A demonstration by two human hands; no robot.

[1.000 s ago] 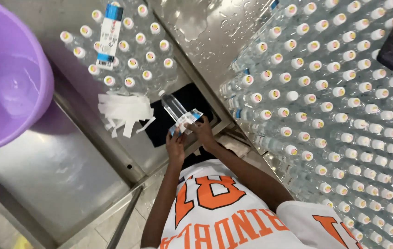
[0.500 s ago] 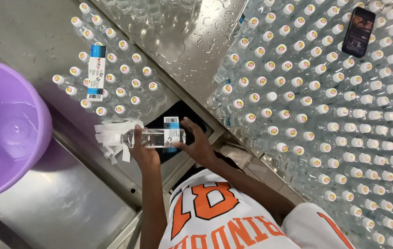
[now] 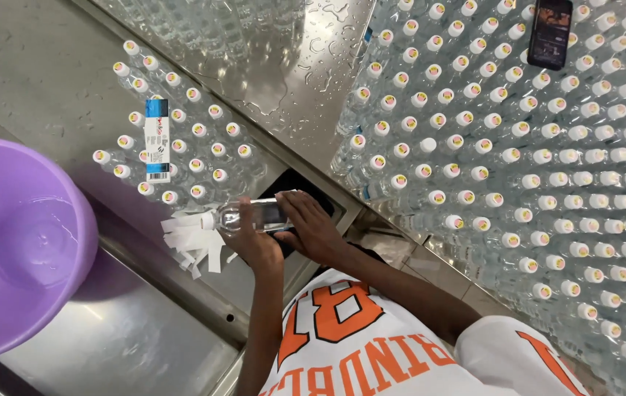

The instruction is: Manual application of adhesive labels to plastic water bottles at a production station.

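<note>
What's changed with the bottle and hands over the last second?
The bottle went from pointing away to lying sideways across both hands. The right hand now covers the label it was pressing on; the left hand grips the neck end. The paper strips and purple basin are unmoved.

A: Views? One only; head-worn camera, facing steeply down over the wearer's chest and forearms.

B: Range? Close on the left hand (image 3: pixel 254 246) and right hand (image 3: pixel 313 231) at centre; wide enough for the purple basin (image 3: pixel 27 249) left, capped bottles (image 3: pixel 548 183) right.
</note>
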